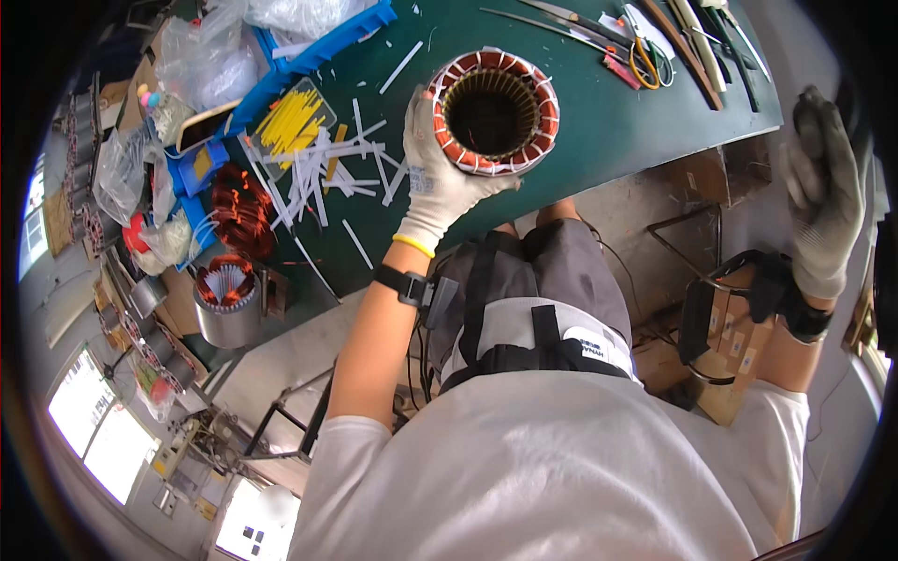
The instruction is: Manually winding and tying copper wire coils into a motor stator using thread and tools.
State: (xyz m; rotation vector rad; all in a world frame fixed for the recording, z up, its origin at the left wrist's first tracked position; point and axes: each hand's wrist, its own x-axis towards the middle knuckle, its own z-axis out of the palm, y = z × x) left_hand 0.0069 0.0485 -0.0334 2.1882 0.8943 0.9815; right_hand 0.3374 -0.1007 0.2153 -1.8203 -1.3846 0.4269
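Observation:
On the green table stands a motor stator [545, 131], a ring with red-orange windings laced in white around a dark bore. My left hand [433, 173], in a whitish glove with a yellow cuff, grips its left and near side, its fingers partly hidden. My right hand [825, 187], gloved too, is raised off the table's right end, apart from the stator. Its fingers stretch upward; dark patches show on them, and I see nothing held. Left of the stator lie loose white strips [318, 178] and a clear tray of yellow strips [295, 122].
Scissors [644, 64], rods and sticks [697, 51] lie at the far right of the table [599, 140]. At left are a blue bin [327, 42] with plastic bags, copper coils [241, 210] and another wound stator [227, 313]. A chair frame [687, 224] and boxes stand below right.

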